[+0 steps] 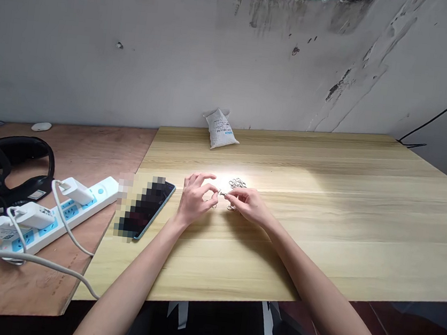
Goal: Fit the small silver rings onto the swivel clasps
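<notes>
Over the light wooden table, my left hand (196, 196) pinches a small metal ring (219, 192) between thumb and forefinger, its other fingers raised. From the right, my right hand (249, 204) grips a thin, dark metal piece (223, 194) at its fingertips, meeting the ring or nearly so; I cannot tell if they are linked. Just behind the right fingers lies a small heap of silvery metal rings (238, 183). Another ring (231, 207) shows under the right hand, and one more (215, 206) sits below the left fingertips.
A phone (154, 210) lies left of my left hand. Beyond it, a white power strip (77, 210) with plugged-in chargers and a black headset strap (9, 170) occupy the brown board. A white cable (35, 259) crosses at lower left. Near the wall stands a white packet (220, 129).
</notes>
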Motion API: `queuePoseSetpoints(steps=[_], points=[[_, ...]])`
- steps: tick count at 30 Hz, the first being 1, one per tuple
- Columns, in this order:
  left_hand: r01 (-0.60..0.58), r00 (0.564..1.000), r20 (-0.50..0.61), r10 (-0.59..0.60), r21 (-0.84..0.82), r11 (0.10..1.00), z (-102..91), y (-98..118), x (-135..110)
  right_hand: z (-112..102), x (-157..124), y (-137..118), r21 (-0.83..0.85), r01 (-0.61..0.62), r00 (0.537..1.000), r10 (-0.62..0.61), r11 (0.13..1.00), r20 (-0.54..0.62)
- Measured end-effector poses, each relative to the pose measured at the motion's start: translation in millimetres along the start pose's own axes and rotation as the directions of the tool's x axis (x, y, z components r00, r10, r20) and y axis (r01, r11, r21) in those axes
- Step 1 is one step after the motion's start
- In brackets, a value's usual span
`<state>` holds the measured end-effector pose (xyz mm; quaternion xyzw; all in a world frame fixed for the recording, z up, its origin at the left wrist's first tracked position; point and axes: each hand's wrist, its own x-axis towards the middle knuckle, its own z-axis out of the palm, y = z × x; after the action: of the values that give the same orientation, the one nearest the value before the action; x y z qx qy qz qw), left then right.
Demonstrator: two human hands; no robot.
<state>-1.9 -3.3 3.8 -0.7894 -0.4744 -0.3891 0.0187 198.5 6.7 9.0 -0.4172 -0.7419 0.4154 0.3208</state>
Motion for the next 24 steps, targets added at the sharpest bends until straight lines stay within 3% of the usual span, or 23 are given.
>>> queuePoseSetpoints(steps=[4,6,9,14,19,24], points=[[0.027,1.000,0.004,-0.027,-0.010,1.000,-0.1,-0.4,-0.3,4.4,0.0,8.4,-0.193,0.083,0.997,-0.081,0.978,0.020],[0.045,0.999,0.012,-0.045,-0.007,0.999,-0.6,-1.1,0.0,4.9,0.4,11.7,-0.304,0.120,0.990,-0.139,0.945,-0.039],[0.097,0.994,0.044,-0.097,0.008,0.995,-0.7,-2.9,0.5,3.3,-0.5,12.7,-0.449,0.197,0.942,-0.295,0.872,-0.158],[0.106,0.983,0.147,-0.107,0.017,0.994,-0.1,-6.8,0.1,1.7,-3.0,8.4,-0.511,0.292,0.877,-0.439,0.808,-0.193],[0.091,0.982,0.164,-0.097,0.047,0.995,-6.9,-15.0,1.3,-14.0,2.0,15.2,-0.501,0.272,0.921,-0.372,0.822,-0.111],[-0.054,0.965,0.261,0.037,0.060,0.997,-15.7,-22.6,2.0,-37.8,-9.5,18.6,-0.445,0.109,0.992,-0.126,0.889,-0.010]])
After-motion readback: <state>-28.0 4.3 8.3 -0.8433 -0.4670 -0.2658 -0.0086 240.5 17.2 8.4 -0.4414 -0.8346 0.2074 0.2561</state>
